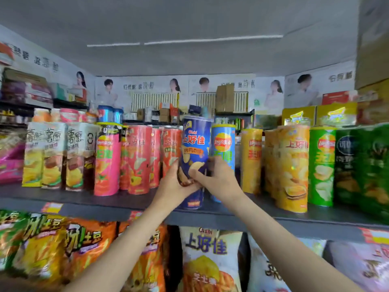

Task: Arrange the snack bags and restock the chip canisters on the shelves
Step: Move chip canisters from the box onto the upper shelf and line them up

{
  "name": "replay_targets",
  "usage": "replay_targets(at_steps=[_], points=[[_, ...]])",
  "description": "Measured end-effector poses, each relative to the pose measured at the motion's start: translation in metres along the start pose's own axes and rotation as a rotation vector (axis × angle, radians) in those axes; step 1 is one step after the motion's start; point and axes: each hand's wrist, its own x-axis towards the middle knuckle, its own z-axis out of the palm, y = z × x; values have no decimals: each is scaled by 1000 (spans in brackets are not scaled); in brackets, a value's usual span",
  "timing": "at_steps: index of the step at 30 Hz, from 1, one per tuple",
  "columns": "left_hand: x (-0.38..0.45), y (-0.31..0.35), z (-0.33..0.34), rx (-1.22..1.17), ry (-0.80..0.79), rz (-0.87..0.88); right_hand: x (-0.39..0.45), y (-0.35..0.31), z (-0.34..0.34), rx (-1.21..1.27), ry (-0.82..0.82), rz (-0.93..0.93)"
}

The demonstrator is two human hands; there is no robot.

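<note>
Both hands are holding the dark blue canister (194,148) upright at the front of the upper shelf (63,200); the left hand (174,182) is wrapping its grip around the lower left side, while the right hand (214,178) is clamping thumb and fingers on the lower right; the canister is standing between red canisters (140,159) and a light blue canister (223,144); snack bags (208,258) are filling the shelf below.

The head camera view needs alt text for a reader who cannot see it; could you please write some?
Both hands, left hand and right hand, grip a dark blue chip canister on a shelf lined with red, yellow and green canisters. Snack bags fill the shelf below.
</note>
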Motion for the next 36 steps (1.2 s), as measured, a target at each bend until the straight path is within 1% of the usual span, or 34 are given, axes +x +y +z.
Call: replay_targets(at_steps=[3, 4, 7, 10, 11, 12, 13, 14, 15, 16, 17, 19, 21, 23, 24, 26, 28, 29, 30, 31, 33, 35, 36], points=[[24, -25, -9, -124, -90, -114, 3, 1, -2, -92, 84, 54], [30, -31, -7, -148, -112, -122, 3, 2, -7, -102, 117, 76], [45, -43, 2, -164, -140, -175, 1, 5, -25, -125, 212, 97], [49, -45, 8, -152, -158, -216, -7, 5, -36, -152, 243, 88], [47, -43, 8, -74, -109, -192, -11, 5, -38, -169, 243, 78], [43, -40, 9, 55, -12, -139, -16, 6, -41, -186, 246, 73], [37, -35, 11, 173, 124, -61, -20, 8, -44, -194, 253, 74], [27, -25, 15, 215, 272, 63, -25, 12, -48, -195, 264, 83], [15, -14, 22, 190, 384, 202, -31, 17, -52, -191, 284, 95], [2, -2, 34, 130, 440, 317, -38, 22, -58, -185, 305, 105], [-14, 8, 50, 66, 444, 403, -48, 28, -64, -181, 323, 109], [-51, 19, 88, -26, 335, 501, -71, 42, -82, -173, 345, 130], [-97, 19, 129, -74, 151, 544, -99, 59, -107, -141, 343, 179], [-152, 6, 175, -96, -56, 525, -133, 88, -137, -99, 299, 256], [-181, -3, 201, -102, -168, 471, -152, 105, -153, -92, 263, 311], [-243, -21, 255, -81, -432, 291, -196, 149, -185, -110, 187, 459], [-298, -31, 305, -42, -763, 87, -244, 199, -215, -159, 101, 630], [-324, -36, 328, -14, -925, 3, -271, 225, -228, -207, 12, 706], [-346, -41, 349, 16, -1061, -46, -301, 256, -239, -274, -109, 787], [-366, -46, 368, 44, -1160, -79, -334, 289, -249, -337, -233, 872], [-401, -60, 407, 89, -1265, -180, -408, 349, -264, -402, -401, 1057], [-431, -75, 437, 133, -1329, -361, -479, 398, -269, -458, -553, 1187], [-444, -84, 451, 157, -1333, -447, -510, 418, -270, -482, -618, 1232]])
